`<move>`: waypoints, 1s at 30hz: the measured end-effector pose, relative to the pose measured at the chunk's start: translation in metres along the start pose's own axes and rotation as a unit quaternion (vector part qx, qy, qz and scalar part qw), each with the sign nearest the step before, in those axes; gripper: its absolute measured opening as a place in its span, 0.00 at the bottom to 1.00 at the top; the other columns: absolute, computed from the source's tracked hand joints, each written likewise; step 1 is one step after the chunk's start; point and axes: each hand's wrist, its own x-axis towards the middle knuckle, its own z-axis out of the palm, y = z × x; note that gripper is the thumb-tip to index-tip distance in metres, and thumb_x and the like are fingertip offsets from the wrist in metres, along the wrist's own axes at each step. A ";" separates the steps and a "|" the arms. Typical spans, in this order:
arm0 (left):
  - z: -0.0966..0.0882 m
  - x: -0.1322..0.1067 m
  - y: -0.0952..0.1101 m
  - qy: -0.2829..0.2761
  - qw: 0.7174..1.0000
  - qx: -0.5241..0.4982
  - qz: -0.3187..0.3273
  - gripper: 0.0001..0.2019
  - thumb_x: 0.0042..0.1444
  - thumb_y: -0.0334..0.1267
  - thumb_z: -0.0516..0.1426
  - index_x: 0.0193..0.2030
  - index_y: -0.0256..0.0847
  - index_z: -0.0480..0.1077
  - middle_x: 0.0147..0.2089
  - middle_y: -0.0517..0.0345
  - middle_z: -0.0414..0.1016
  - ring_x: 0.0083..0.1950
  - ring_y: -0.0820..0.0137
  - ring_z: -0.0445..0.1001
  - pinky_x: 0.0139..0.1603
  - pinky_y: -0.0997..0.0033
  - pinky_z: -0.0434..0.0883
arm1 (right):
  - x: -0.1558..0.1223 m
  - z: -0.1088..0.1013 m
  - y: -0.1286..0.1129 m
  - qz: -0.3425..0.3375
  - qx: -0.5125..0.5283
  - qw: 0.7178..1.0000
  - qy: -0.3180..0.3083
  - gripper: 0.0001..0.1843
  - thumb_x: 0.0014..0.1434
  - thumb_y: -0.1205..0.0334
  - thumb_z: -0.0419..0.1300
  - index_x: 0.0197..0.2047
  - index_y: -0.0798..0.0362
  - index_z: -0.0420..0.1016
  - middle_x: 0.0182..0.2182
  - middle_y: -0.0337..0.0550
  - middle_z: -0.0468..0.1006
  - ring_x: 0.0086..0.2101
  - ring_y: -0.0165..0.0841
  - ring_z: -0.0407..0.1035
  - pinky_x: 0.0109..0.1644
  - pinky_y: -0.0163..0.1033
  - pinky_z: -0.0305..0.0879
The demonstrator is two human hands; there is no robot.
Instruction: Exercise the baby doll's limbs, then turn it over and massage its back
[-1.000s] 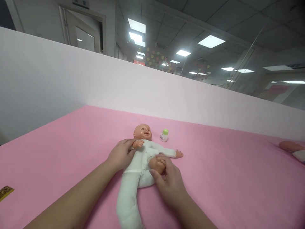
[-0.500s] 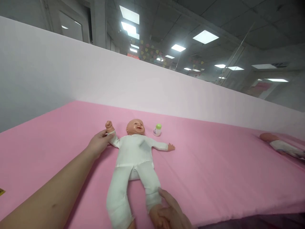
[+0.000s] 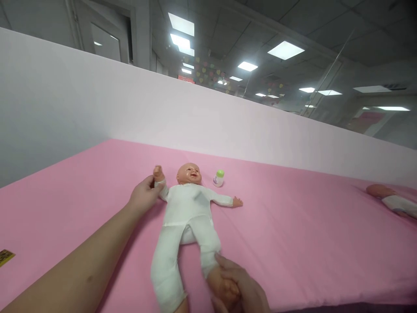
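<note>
A baby doll (image 3: 187, 204) in a white top and white trousers lies on its back, head toward the wall. My left hand (image 3: 146, 195) is closed round its forearm on the left side, thumb on the sleeve cuff, with the doll's fist poking out above. Lower down, my right hand (image 3: 243, 282) grips the doll's lower leg on the right side, near the bare foot. The other leg lies bent slightly outward, its foot cut off by the frame's bottom edge. The doll's free arm stretches out to the right on the sheet.
A small bottle with a green cap (image 3: 219, 178) stands beside the doll's head. Another doll (image 3: 394, 201) lies at the far right. A pink sheet (image 3: 299, 230) covers the surface, backed by a white wall (image 3: 202, 117). A yellow label (image 3: 5, 257) shows at left.
The view has shifted slightly, so everything sits a little further right. The doll's held leg has turned a little outward with my right hand; the left hand keeps its hold.
</note>
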 end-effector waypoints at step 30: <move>0.017 -0.020 0.032 -0.100 0.957 0.170 0.214 0.21 0.64 0.42 0.57 0.63 0.52 0.75 0.59 0.56 0.81 0.60 0.54 0.76 0.59 0.56 0.69 | 0.114 0.005 0.005 0.029 0.015 0.998 0.046 0.10 0.60 0.56 0.64 0.45 0.48 0.74 0.50 0.50 0.85 0.49 0.45 0.83 0.49 0.44 0.82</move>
